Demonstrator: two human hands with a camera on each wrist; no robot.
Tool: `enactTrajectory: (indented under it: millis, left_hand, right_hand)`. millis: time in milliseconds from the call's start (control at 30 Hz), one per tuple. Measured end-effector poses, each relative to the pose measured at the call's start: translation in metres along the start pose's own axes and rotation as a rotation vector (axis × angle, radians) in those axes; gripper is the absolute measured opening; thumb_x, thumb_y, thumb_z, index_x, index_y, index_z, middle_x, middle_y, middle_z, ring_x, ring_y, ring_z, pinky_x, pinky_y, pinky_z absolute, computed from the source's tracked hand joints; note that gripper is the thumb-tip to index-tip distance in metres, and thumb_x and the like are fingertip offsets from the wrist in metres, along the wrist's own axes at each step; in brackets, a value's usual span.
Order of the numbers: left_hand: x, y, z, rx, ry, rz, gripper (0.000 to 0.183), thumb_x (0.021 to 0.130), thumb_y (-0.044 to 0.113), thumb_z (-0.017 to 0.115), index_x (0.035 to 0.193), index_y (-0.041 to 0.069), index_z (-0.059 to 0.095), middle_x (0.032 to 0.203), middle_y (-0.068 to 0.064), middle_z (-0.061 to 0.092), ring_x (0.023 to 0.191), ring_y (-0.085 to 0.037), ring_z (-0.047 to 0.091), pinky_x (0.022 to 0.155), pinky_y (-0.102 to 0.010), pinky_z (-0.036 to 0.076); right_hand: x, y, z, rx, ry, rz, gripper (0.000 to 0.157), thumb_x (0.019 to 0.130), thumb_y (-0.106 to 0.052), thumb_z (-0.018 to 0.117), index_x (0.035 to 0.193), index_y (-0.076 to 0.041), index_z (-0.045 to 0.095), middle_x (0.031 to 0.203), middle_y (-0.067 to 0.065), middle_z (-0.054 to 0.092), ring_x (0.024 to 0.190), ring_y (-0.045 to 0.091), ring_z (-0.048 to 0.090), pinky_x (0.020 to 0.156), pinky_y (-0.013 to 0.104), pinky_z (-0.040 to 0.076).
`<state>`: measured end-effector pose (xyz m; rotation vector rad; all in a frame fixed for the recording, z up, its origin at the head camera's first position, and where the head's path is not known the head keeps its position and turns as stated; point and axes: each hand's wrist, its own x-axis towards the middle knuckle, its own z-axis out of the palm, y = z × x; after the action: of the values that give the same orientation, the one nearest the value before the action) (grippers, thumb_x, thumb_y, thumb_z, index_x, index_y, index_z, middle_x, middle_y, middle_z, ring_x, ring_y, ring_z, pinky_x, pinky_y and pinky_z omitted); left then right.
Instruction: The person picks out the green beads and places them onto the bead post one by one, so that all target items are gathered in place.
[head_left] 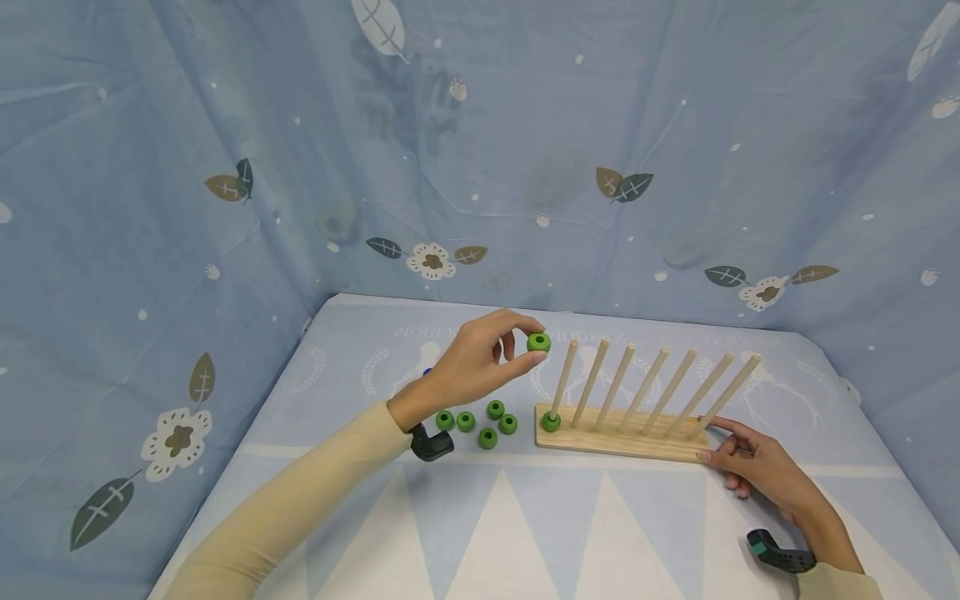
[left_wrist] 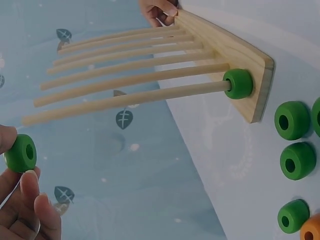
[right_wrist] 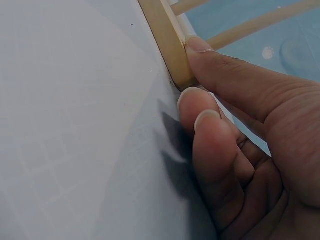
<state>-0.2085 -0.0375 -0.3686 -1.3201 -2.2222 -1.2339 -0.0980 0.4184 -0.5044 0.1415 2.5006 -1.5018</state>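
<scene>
Between thumb and fingertips, my left hand (head_left: 480, 354) pinches a green bead (head_left: 538, 342), held up just left of the tip of the leftmost peg (head_left: 564, 379). That peg belongs to a wooden peg board (head_left: 622, 446) with a row of several upright pegs. Around the leftmost peg's foot sits another green bead (head_left: 551, 422); the other pegs are bare. At the board's right end, my right hand (head_left: 765, 471) grips the wood with its thumb and a finger. The right wrist view shows its thumb (right_wrist: 205, 52) against the board's edge, the other fingers curled beneath.
Several loose green beads (head_left: 487, 438) lie on the table left of the board. An orange bead (left_wrist: 311, 229) shows at the corner of the left wrist view. A bit of something blue (head_left: 427, 372) peeks out behind my left wrist. Patterned blue cloth (head_left: 525, 167) rises behind the table.
</scene>
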Motion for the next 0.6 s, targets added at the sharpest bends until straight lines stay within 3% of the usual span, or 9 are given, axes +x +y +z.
enactTrajectory:
  millis: [600]
  left_hand:
    - [0.014, 0.007, 0.005, -0.039, -0.006, 0.029, 0.028, 0.097, 0.019, 0.074, 0.124, 0.011, 0.069, 0.112, 0.003, 0.068, 0.074, -0.008, 0.054, 0.061, -0.025, 0.045]
  right_hand:
    - [0.001, 0.002, 0.0, 0.004, 0.005, -0.003, 0.08, 0.097, -0.026, 0.075, 0.157, 0.001, 0.029, 0.086, 0.015, 0.059, 0.055, 0.017, 0.056, 0.049, 0.037, 0.053]
